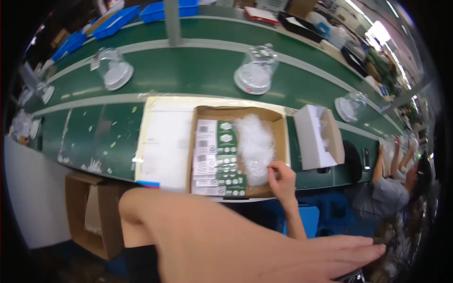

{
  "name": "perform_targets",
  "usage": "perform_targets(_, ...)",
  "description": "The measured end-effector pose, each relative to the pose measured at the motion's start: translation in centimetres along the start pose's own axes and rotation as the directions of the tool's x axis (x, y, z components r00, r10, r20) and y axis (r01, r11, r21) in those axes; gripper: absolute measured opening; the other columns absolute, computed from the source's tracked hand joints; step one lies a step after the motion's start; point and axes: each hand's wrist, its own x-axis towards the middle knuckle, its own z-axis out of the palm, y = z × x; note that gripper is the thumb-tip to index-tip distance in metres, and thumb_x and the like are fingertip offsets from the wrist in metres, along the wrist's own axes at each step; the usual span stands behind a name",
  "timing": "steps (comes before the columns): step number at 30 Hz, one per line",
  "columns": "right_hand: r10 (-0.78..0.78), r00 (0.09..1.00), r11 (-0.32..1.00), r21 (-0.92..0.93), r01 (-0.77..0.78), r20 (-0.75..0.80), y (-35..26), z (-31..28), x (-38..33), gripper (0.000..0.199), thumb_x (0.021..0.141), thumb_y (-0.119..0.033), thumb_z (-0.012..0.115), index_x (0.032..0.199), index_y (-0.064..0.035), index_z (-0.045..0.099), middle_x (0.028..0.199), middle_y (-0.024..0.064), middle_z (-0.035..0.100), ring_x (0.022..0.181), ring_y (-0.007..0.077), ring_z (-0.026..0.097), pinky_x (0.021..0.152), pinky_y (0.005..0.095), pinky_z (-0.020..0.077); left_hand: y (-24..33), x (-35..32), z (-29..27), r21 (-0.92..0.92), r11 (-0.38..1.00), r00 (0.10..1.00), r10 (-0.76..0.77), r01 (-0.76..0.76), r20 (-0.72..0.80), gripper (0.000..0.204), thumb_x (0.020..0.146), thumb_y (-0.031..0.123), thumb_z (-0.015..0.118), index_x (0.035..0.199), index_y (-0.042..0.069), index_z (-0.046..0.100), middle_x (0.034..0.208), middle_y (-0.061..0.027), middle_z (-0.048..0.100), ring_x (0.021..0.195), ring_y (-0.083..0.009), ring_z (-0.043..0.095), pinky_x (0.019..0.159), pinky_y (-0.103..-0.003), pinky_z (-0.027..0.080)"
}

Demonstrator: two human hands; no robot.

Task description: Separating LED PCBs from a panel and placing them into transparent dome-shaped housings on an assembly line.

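Observation:
My right hand (283,181) is at the near right corner of a shallow cardboard box (279,141). Its thumb and forefinger are pinched together at the edge of a loose heap of crinkled clear plastic (255,146); whatever lies between the fingertips is too small to make out. Left of the heap, overlapping white-and-green printed cards (214,160) fill the other half of the box. Very close and large, my left arm crosses the lower part of the view. My left hand (335,254) points right with fingers stretched out, and nothing shows in it.
Beneath the box lies a flat white carton (163,137). An upright white box (314,137) stands to the right. Clear domed containers (257,70) sit along the green conveyor (184,66). A brown carton (85,212) is low on the left. Another person (382,193) works at far right.

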Motion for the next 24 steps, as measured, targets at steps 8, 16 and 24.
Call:
perform_targets(8,-0.014,0.999,0.999,0.044,0.013,0.031,-0.4,0.4,0.2,0.009,0.081,0.002,0.063,0.09,0.0002,0.063,0.082,0.0111,0.065,0.074,0.0197,0.065,0.07,0.0287,0.0517,8.8,-1.1,2.3,0.04,0.898,0.854,0.431,-0.439,-0.293,0.058,0.098,0.036,0.052,0.147,0.01,0.036,0.15,-0.0147,0.036,0.137,-0.0262,0.037,0.114,-0.044,0.031)
perform_targets(16,-0.016,1.0,0.999,0.048,0.015,0.005,-0.2,0.6,0.4,0.007,0.081,0.001,0.064,0.088,0.0,0.064,0.082,0.0113,0.065,0.074,0.0201,0.065,0.07,0.0279,0.0514,15.8,-0.7,2.0,0.066,0.921,0.808,-0.301,0.384,-0.507,0.055,0.098,0.033,0.051,0.146,0.012,0.036,0.153,-0.0137,0.033,0.137,-0.0286,0.037,0.114,-0.046,0.031)
perform_targets(24,0.01,1.0,0.995,0.096,-0.009,-0.012,0.0,0.1,0.1,0.008,0.08,0.001,0.063,0.088,-0.0001,0.063,0.083,0.0115,0.065,0.075,0.0219,0.065,0.069,0.0299,0.0514,16.6,-5.0,3.2,0.498,0.779,0.846,-0.078,0.381,-0.527,0.062,0.096,0.05,0.045,0.116,-0.007,0.061,0.122,-0.0391,0.053,0.12,-0.0506,0.051,0.101,-0.06,0.037)
